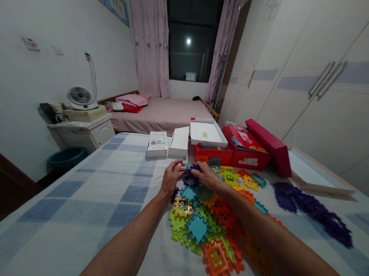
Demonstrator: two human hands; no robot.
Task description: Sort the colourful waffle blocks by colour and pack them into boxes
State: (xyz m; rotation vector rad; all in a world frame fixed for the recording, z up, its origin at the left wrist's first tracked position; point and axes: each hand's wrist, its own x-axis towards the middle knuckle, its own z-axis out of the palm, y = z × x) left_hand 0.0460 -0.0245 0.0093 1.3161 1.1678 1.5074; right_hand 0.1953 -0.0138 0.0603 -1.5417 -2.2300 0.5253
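Observation:
Over the far end of a loose pile, my right hand (209,177) grips a dark purple notched building tile (190,179) between thumb and fingers. My left hand (171,176) is closed at the tile's left edge, its fingers bent and its fingertips partly hidden. A small teal piece shows just behind the tile. Below my hands lie many interlocking tiles: a teal one (197,228), a yellow one with a dark figure (182,207), an orange window-like one (217,258), and green and red ones. My right forearm covers part of the pile.
A row of purple tiles (312,209) lies at the right. Behind the pile stand a white box (157,144), another white box (179,141), an open red box (214,155) and a red printed box (246,145). A shallow tray-like lid (320,172) rests at far right.

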